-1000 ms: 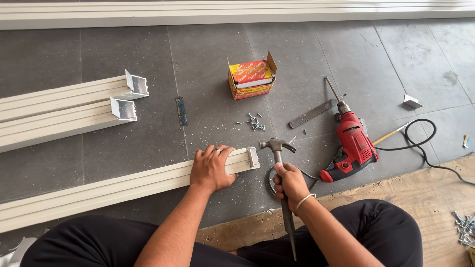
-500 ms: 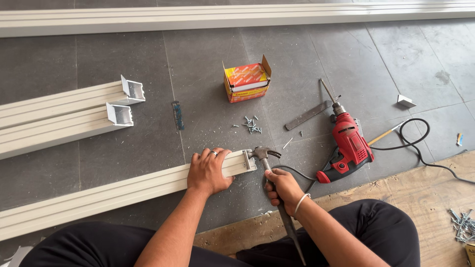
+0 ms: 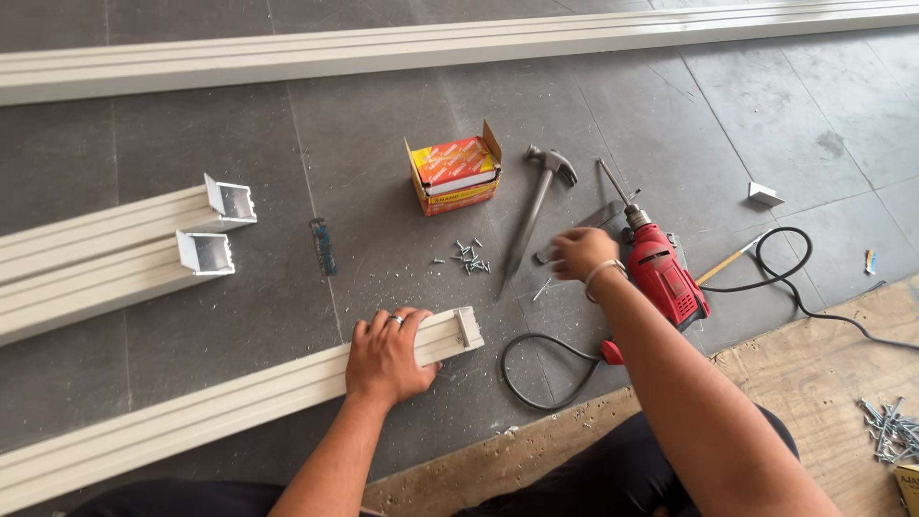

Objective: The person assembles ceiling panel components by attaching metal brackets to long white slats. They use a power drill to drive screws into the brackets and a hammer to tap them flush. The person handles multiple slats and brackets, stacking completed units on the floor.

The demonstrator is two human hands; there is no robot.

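My left hand [image 3: 388, 356] presses flat on a long white channel profile [image 3: 191, 412], close to its open end, with a ring on one finger. My right hand [image 3: 579, 254] is blurred, hovering low over the grey floor just left of a red power drill [image 3: 665, 273]. It is beside a flat grey metal strip [image 3: 598, 218]; I cannot make out whether its fingers hold anything. A claw hammer [image 3: 536, 215] lies on the floor by itself, head pointing away, left of that hand. Loose screws [image 3: 467, 257] are scattered between the hammer and the profile.
An open orange screw box [image 3: 455, 174] stands behind the screws. Two more white profiles [image 3: 96, 258] lie at the left, another long profile [image 3: 431, 48] along the far side. The drill's black cable [image 3: 536, 378] loops by my knees. More screws [image 3: 890, 426] lie on a wooden board [image 3: 814, 383].
My right hand held the hammer at the profile's end; the hammer now lies on the floor and the hand has moved right toward the drill. My left hand stays on the profile.
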